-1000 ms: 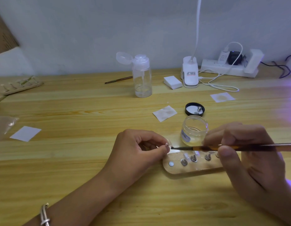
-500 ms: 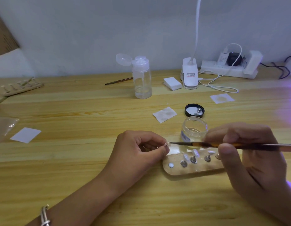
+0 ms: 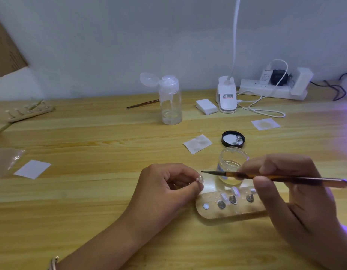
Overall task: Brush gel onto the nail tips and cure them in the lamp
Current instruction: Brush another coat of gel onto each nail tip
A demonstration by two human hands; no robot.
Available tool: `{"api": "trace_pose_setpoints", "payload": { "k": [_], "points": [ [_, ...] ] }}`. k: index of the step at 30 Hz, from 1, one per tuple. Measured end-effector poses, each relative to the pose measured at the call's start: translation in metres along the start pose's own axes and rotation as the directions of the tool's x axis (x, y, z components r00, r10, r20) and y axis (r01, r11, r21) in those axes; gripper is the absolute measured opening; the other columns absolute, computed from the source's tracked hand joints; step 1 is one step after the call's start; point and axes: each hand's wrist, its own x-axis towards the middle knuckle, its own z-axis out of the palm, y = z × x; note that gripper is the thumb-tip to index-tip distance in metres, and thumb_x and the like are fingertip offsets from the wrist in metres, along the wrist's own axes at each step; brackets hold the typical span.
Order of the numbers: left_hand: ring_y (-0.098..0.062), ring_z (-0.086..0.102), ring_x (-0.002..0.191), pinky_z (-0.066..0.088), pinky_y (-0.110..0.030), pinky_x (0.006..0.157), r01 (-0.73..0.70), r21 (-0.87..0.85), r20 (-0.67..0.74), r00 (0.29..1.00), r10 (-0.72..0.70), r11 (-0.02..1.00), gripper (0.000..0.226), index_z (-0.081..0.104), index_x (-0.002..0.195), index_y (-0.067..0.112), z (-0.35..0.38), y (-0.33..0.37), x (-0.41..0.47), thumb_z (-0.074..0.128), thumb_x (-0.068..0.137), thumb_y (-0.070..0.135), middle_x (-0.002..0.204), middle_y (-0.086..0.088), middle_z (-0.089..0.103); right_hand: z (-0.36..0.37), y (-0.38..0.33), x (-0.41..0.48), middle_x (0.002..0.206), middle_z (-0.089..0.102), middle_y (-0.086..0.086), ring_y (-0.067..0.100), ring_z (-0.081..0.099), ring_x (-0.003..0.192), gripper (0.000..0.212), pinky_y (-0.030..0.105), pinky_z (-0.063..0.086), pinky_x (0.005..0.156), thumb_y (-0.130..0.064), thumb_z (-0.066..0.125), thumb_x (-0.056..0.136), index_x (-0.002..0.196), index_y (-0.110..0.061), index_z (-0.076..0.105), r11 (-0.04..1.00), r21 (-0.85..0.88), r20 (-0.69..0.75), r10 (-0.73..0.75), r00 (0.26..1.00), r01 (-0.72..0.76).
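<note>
Plainly, the left hand (image 3: 165, 187) pinched a nail tip (image 3: 200, 179) between thumb and forefinger. The right hand (image 3: 283, 184) gripped the brush (image 3: 246, 174), its bristles just above that pinched tip.

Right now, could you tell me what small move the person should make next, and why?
Probably lower the brush so its bristles meet the nail tip pinched in the left hand: the right hand holds the brush with its tip just above that nail tip, not touching it.

looks like a home nail desk: wooden table (image 3: 91, 133) against a plain wall, power strip (image 3: 270, 91) behind the clip lamp (image 3: 227, 98), pump bottle (image 3: 170, 102) left of it
</note>
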Motion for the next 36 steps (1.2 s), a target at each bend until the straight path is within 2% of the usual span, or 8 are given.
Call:
{"api": "trace_pose_setpoints", "payload": {
  "k": [3,7,12,20,27,33,36],
  "points": [
    [-0.008,0.068,0.066,0.051,-0.025,0.063,0.001,0.000,-0.008,1.000,-0.001,1.000,0.003,0.077,0.076,0.024,0.0000,0.0002,-0.0001,0.077,0.073,0.025,0.071,0.004,0.075,0.0003,-0.0009,0.0006,0.096,0.067,-0.008,0.021,0.070,0.085,0.011,0.040,0.051,0.073,-0.041,0.050,0.103,0.113,-0.046,0.046,1.000,-0.005,0.019,-0.011,1.000,0.011],
    [-0.011,0.070,0.067,0.053,-0.026,0.064,0.005,-0.007,-0.009,1.000,-0.005,1.000,0.005,0.077,0.077,0.022,0.0002,0.0004,0.0006,0.076,0.073,0.025,0.073,0.003,0.075,-0.0004,-0.0027,-0.0004,0.091,0.066,0.000,0.024,0.069,0.078,0.006,0.045,0.050,0.066,-0.036,0.050,0.104,0.106,-0.031,0.046,0.996,0.069,0.029,-0.050,0.998,0.048],
    [-0.015,0.071,0.069,0.057,-0.033,0.067,0.005,-0.003,-0.016,1.000,-0.005,1.000,0.005,0.077,0.077,0.022,0.0005,0.0001,-0.0003,0.078,0.073,0.024,0.073,0.003,0.075,-0.0006,-0.0012,-0.0011,0.099,0.068,-0.007,0.022,0.072,0.085,0.015,0.042,0.052,0.075,-0.040,0.050,0.104,0.116,-0.047,0.045,1.000,0.026,0.002,-0.006,1.000,0.006],
    [-0.006,0.067,0.064,0.050,-0.018,0.062,0.000,-0.008,-0.004,1.000,0.000,1.000,0.006,0.076,0.076,0.022,0.0002,0.0008,0.0006,0.078,0.070,0.021,0.071,0.003,0.075,-0.0006,-0.0012,-0.0012,0.098,0.067,-0.010,0.022,0.070,0.083,0.015,0.042,0.052,0.070,-0.038,0.050,0.104,0.116,-0.045,0.046,0.998,0.048,0.028,-0.041,0.999,0.040],
    [-0.006,0.066,0.064,0.051,-0.020,0.062,0.000,-0.006,-0.007,1.000,0.000,1.000,0.006,0.076,0.076,0.025,0.0004,0.0003,0.0012,0.078,0.070,0.025,0.070,0.004,0.074,-0.0011,-0.0010,-0.0006,0.100,0.067,-0.005,0.021,0.071,0.089,0.015,0.039,0.052,0.076,-0.039,0.048,0.104,0.117,-0.046,0.044,0.999,0.017,0.020,-0.028,0.999,0.028],
    [-0.003,0.062,0.061,0.046,-0.015,0.059,-0.015,-0.003,0.002,1.000,0.015,1.000,0.005,0.077,0.076,0.025,-0.0004,0.0011,0.0007,0.077,0.071,0.023,0.069,0.005,0.074,-0.0013,-0.0021,-0.0002,0.095,0.065,-0.006,0.022,0.068,0.079,0.006,0.040,0.050,0.067,-0.035,0.048,0.105,0.110,-0.035,0.046,0.997,0.053,0.031,-0.065,0.997,0.063],
    [-0.001,0.059,0.058,0.044,-0.014,0.057,-0.017,0.011,-0.008,1.000,0.017,1.000,0.004,0.078,0.075,0.027,0.0001,0.0019,0.0006,0.077,0.071,0.025,0.067,0.008,0.072,-0.0017,-0.0009,-0.0015,0.099,0.066,-0.006,0.019,0.069,0.085,0.013,0.039,0.051,0.072,-0.037,0.048,0.104,0.116,-0.042,0.045,0.998,0.023,0.002,-0.053,0.999,0.053]
  ]
}}
